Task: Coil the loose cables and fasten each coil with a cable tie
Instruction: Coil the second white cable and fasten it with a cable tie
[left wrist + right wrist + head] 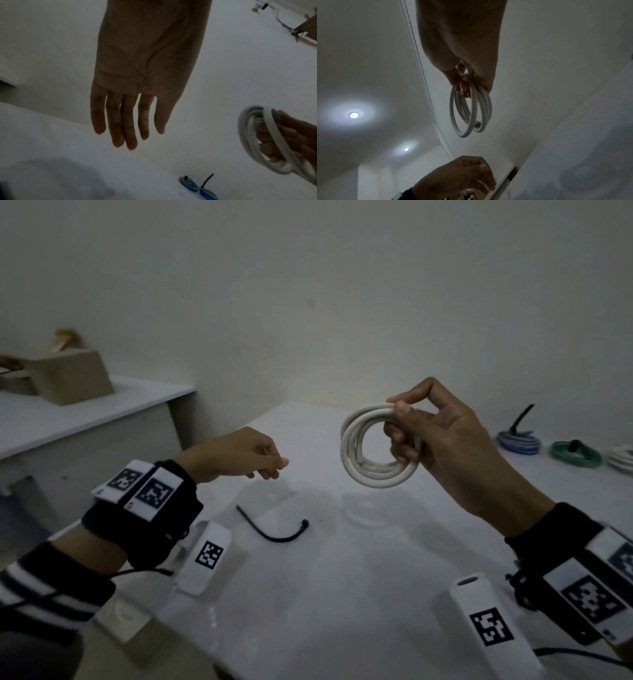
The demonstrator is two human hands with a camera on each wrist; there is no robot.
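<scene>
The white cable coil (375, 448) is held up in the air above the counter (342, 577), gripped by the right hand (445, 436), whose thumb and curled fingers (399, 436) are closed round the bundled turns on its right side; this grip is judged to be what keeps the loops from springing apart until a tie can be put on. Nearest, on the bare counter below and between the two hands, a black cable tie (274, 525) lies loose and bent, within easy reach, and it is presumably meant for this coil. The left hand (239, 455) hangs above it, palm down, its fingers relaxed and nearly straight and nothing held, as is confirmed in the left wrist view. The right wrist is raised and cocked, so that the coil is presented almost face-on. Farther off along the right edge, a blue coil (519, 441), a green coil (575, 454) and another white coil (621, 460) lie in a row, dark ties showing on the first two; these are judged finished.
</scene>
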